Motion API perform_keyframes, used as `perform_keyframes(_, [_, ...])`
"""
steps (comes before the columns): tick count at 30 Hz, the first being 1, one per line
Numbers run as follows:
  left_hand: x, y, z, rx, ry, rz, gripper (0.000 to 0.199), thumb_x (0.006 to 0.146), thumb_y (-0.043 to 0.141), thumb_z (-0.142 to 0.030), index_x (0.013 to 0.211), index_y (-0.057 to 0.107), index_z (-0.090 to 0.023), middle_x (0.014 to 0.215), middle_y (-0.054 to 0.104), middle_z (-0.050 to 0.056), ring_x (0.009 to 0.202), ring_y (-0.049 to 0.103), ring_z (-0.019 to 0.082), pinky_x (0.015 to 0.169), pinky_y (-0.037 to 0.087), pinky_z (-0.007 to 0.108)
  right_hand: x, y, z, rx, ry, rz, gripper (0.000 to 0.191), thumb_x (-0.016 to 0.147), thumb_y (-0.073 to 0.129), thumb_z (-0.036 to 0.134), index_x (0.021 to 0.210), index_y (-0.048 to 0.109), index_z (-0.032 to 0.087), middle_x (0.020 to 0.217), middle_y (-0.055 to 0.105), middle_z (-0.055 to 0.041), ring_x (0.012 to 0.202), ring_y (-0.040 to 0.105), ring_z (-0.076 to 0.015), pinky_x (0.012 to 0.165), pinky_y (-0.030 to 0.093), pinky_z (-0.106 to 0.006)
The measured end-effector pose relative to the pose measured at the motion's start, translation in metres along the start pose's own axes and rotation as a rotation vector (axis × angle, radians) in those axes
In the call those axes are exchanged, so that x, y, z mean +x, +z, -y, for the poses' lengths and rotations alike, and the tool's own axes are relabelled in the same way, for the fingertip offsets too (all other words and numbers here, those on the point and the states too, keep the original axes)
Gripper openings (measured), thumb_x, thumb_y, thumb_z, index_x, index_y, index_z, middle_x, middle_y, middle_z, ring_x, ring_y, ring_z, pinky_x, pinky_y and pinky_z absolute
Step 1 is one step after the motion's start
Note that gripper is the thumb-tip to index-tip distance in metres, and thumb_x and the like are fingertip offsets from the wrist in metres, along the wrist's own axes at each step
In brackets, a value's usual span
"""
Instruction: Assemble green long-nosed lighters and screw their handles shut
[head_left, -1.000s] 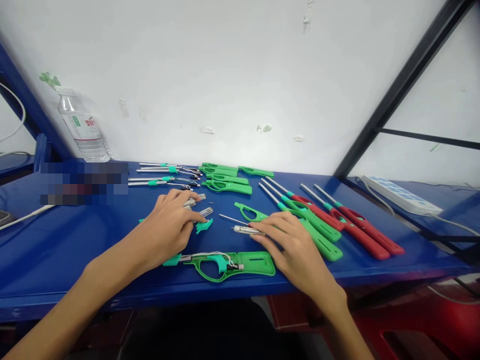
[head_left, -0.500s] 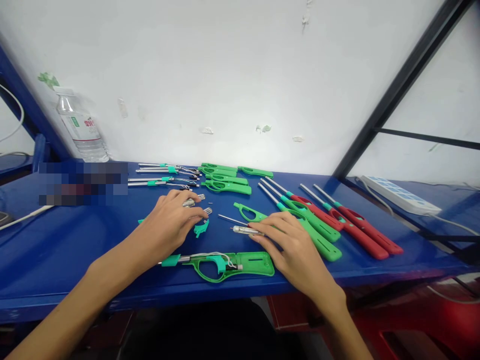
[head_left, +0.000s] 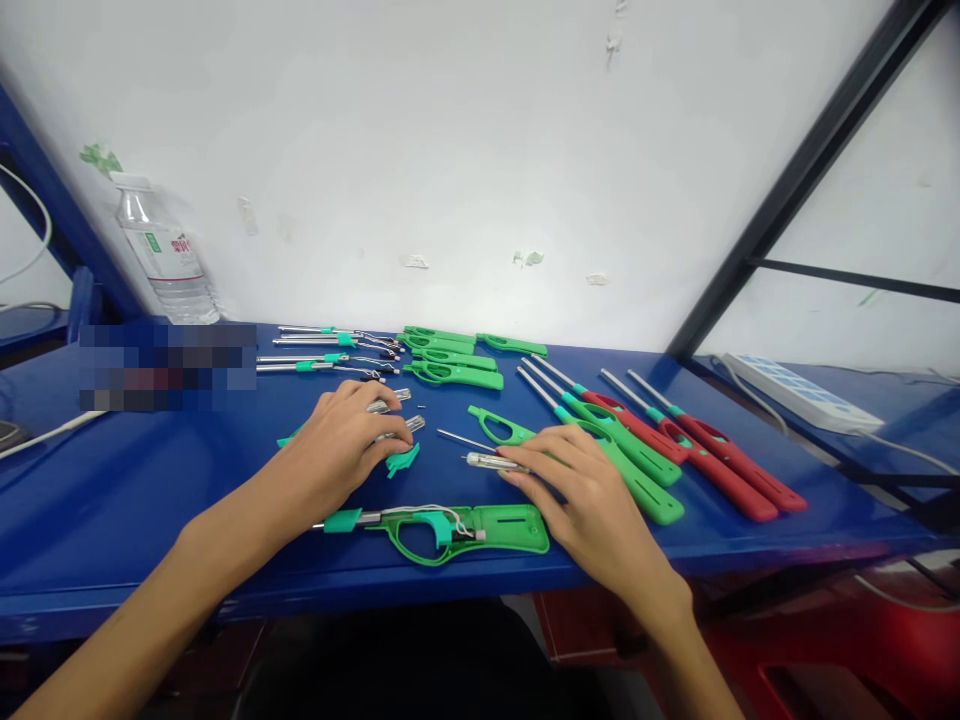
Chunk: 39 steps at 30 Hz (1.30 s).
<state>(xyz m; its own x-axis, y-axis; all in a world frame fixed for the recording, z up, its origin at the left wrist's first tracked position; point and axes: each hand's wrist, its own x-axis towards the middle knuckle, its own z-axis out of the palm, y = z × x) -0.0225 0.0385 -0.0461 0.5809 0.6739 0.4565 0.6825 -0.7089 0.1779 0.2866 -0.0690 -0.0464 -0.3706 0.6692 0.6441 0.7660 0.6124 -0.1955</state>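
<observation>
A slim clear tube (head_left: 491,461) is pinched between thumb and forefinger of a person's right hand (head_left: 600,490), its thin tip pointing left beyond the fingertips. The left hand (head_left: 345,435) curls its fingers downward over two clear pieces (head_left: 397,398) beside a teal part (head_left: 403,460); whether they grip any cannot be told. The step in hand appears to be handling the clear parts singly. Nearer the wearer than both sets of fingers lies an open green shell (head_left: 517,528) with white wires (head_left: 439,509); green and red lighters (head_left: 739,478) fan out right of the right fingers. Any next move seems to call for a light pinch, the tip clear of the metal rod (head_left: 461,438) just beyond.
</observation>
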Motion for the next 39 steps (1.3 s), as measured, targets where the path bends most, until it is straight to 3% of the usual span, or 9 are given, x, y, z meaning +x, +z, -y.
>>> perform_keyframes(5, [-0.0002,-0.0018,0.0028,0.009,0.001,0.019,0.042,0.112,0.055,-0.045,0.091,0.087,-0.030,0.123,0.073,0.011,0.117,0.062,0.034,0.101,0.054,0.051,-0.0002,0.0003,-0.0007,0.000,-0.006,-0.001,0.020,0.112,0.068,0.020,0.128,0.080,0.017,0.114,0.084,-0.0097,0.106,0.071,-0.0292,0.098,0.059,-0.048])
perform_keyframes(21, [-0.0010,-0.0048,0.0067,-0.043,-0.106,0.044,0.046,0.108,0.060,-0.058,0.084,0.086,-0.029,0.109,0.075,0.009,0.105,0.065,0.030,0.099,0.055,0.048,-0.0011,0.0017,-0.0015,0.007,0.002,-0.004,0.021,0.115,0.066,0.023,0.131,0.079,0.023,0.115,0.083,-0.0083,0.107,0.071,-0.0293,0.097,0.061,-0.050])
perform_keyframes(29, [0.0009,0.0006,0.0011,-0.023,-0.126,0.019,0.045,0.107,0.062,-0.056,0.081,0.085,-0.028,0.104,0.073,0.009,0.102,0.064,0.030,0.097,0.054,0.047,-0.0016,0.0009,-0.0019,0.006,-0.005,-0.019,0.019,0.113,0.068,0.021,0.128,0.080,0.019,0.112,0.083,-0.0089,0.106,0.070,-0.0292,0.097,0.060,-0.048])
perform_keyframes(39, [-0.0009,0.0012,-0.0003,0.000,-0.077,-0.010,0.050,0.111,0.054,-0.056,0.083,0.084,-0.027,0.105,0.072,0.011,0.103,0.061,0.029,0.098,0.054,0.047,-0.0014,0.0003,-0.0020,0.004,-0.001,-0.016,0.019,0.114,0.067,0.023,0.128,0.080,0.022,0.112,0.084,-0.0086,0.106,0.071,-0.0295,0.097,0.061,-0.049])
